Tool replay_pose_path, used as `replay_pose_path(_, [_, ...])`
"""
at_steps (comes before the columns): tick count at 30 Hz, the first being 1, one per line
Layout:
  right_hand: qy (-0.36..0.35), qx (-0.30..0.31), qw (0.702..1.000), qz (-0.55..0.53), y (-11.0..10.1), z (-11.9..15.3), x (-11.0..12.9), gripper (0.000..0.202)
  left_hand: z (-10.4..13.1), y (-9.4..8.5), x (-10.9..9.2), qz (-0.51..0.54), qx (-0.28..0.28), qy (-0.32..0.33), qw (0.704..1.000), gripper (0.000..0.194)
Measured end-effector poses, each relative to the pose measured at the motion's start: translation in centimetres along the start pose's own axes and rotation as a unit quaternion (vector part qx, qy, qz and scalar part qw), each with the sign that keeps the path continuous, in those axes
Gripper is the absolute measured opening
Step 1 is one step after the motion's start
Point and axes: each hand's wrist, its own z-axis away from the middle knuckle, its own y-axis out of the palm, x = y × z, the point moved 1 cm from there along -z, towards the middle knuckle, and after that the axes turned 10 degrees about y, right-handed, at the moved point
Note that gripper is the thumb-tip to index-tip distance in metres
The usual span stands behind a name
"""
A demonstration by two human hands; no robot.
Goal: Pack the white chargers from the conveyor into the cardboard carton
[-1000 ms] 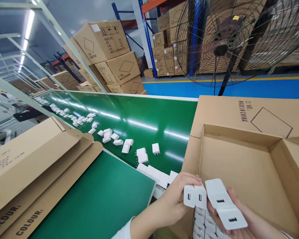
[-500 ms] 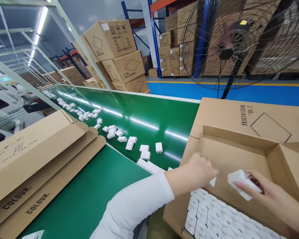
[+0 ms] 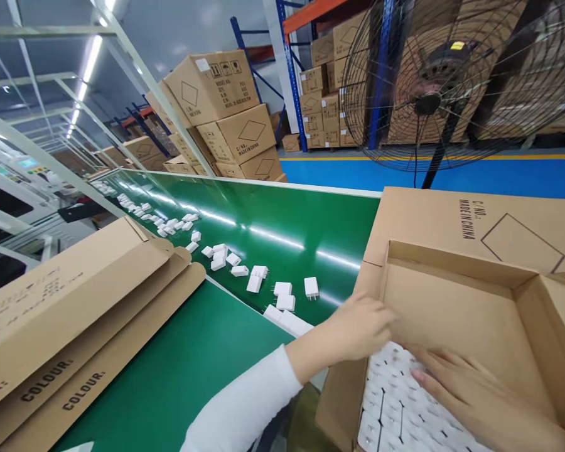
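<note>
Open carton point(image 3: 452, 301), white chargers point(image 3: 395, 402) packed in its near part, right hand point(image 3: 466, 386) outstretched over them, left hand point(image 3: 365, 326) curled at the carton's left wall, whether pinching anything unclear, loose chargers point(image 3: 311, 287) on green belt point(image 3: 282, 210) left of the carton

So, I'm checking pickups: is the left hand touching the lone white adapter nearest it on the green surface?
Apart. The head view shows a strip of green surface between the left hand and the white adapter.
</note>
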Motion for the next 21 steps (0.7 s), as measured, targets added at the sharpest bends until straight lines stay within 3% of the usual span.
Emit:
replay_pose_path(1, [-0.025,-0.013,0.999,0.029,-0.3,-0.3,-0.3,0.039,1.5,-0.8,0.8,-0.011,-0.03,-0.045,0.998,0.034])
replay_pose_path(3, [-0.113,-0.059,0.984,0.124,-0.9,-1.2,0.2,0.047,4.7,-2.1,3.0,-0.069,-0.022,-0.172,0.982,0.04])
replay_pose_path(5, [-0.196,-0.117,0.938,0.26,-1.2,-2.9,2.6,0.054,7.7,-2.7,5.5,-0.134,0.023,-0.278,0.951,0.042])
replay_pose_path(7, [-0.238,-0.145,0.884,0.375,-0.4,-5.5,6.2,0.049,9.9,-2.3,7.5,-0.146,0.062,-0.321,0.934,0.047])
replay_pose_path(8, [-0.272,-0.12,0.852,0.431,0.6,-7.0,8.1,0.052,10.7,-2.0,8.3,-0.134,0.074,-0.322,0.934,0.051])
replay_pose_path(11, [-0.33,-0.084,0.817,0.465,4.5,-11.9,12.6,0.042,11.6,-0.6,9.6,-0.088,0.091,-0.292,0.948,0.06])
replay_pose_path(15, [-0.374,-0.046,0.789,0.486,8.9,-16.4,14.2,0.018,11.7,0.4,10.1,-0.073,0.061,-0.263,0.96,0.05])
replay_pose_path(18, [-0.355,-0.05,0.789,0.5,9.3,-17.8,13.8,0.011,11.4,0.8,10.3,-0.049,0.027,-0.261,0.964,0.035])
replay_pose_path(21, [-0.301,-0.076,0.802,0.51,8.0,-18.7,13.3,0.014,10.6,1.3,10.1,-0.023,0.01,-0.292,0.956,0.033])
